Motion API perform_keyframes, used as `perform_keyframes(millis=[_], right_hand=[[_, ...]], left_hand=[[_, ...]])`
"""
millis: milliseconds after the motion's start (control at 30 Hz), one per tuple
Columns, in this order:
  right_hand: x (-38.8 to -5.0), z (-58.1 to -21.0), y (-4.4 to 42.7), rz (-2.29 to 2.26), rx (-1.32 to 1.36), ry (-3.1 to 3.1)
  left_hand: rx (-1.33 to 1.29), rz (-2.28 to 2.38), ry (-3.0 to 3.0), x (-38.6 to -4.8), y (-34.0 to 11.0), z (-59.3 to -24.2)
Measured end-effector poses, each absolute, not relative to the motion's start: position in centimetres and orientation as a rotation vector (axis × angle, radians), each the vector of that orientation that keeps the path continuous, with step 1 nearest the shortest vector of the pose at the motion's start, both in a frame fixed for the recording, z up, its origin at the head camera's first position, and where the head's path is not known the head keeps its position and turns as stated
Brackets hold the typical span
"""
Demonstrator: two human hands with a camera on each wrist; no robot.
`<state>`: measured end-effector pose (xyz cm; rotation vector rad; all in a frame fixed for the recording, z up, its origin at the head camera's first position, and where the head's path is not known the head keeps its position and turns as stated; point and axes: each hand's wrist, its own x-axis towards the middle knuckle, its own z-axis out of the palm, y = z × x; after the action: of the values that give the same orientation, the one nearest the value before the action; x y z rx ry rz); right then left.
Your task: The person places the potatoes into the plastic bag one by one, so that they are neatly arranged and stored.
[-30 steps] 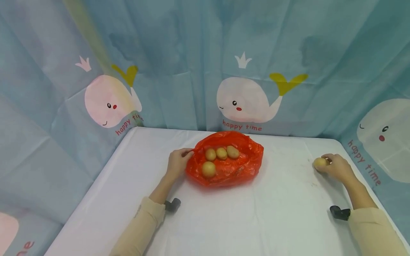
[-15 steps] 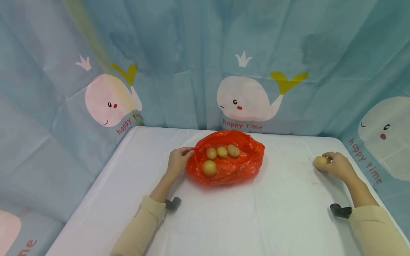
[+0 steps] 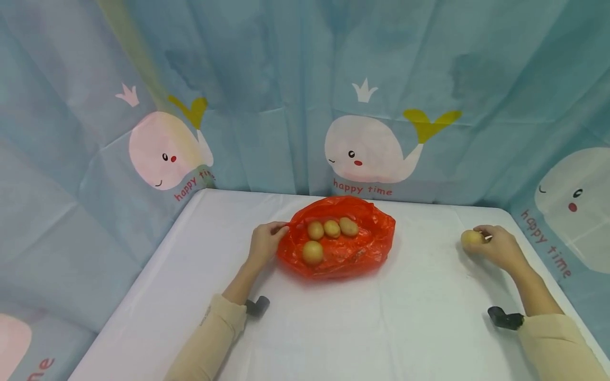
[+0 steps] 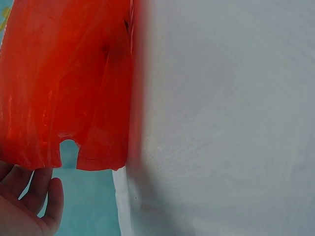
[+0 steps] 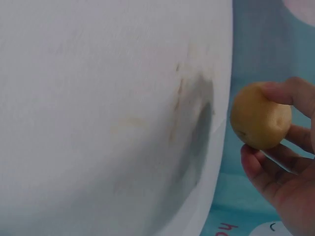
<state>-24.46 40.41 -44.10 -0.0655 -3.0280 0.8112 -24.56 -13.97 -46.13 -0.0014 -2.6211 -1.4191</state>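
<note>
A red plastic bag (image 3: 343,267) lies spread open near the back of the white table, with several potatoes (image 3: 313,253) inside. My left hand (image 3: 263,244) pinches the bag's left rim between thumb and fingers. In the left wrist view the bag's side hangs over that hand's fingertips (image 4: 56,191), partly hiding the grip. Over at the right side, my right hand (image 3: 500,247) holds a single potato (image 5: 261,115) between its thumb and fingers. The right wrist view shows this potato raised off the tabletop, its shadow beneath.
The white-covered table (image 3: 329,328) has faint brown marks (image 5: 177,105) near its right side. Pale blue curtains (image 3: 267,106) with printed whales stand along the back and both sides. A black wrist camera (image 3: 505,318) is strapped to each forearm.
My right hand has lifted the potato slightly off the table and shifted it a little left. The left hand keeps its pinch on the bag, which stays in place.
</note>
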Motion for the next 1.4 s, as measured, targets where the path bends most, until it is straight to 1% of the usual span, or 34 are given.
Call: perform_keyframes(millis=[600,1400], right_hand=[[-24.3,-42.8,37.0,0.823,0.105,-2.944],[-24.6,-40.4,33.8,0.860,0.229,-2.911]], left_hand=[[-0.030,-1.416,-2.606,-24.7,-13.9,-46.1],[-0.010,-1.435,-2.614,-24.4,-13.7,-45.7]])
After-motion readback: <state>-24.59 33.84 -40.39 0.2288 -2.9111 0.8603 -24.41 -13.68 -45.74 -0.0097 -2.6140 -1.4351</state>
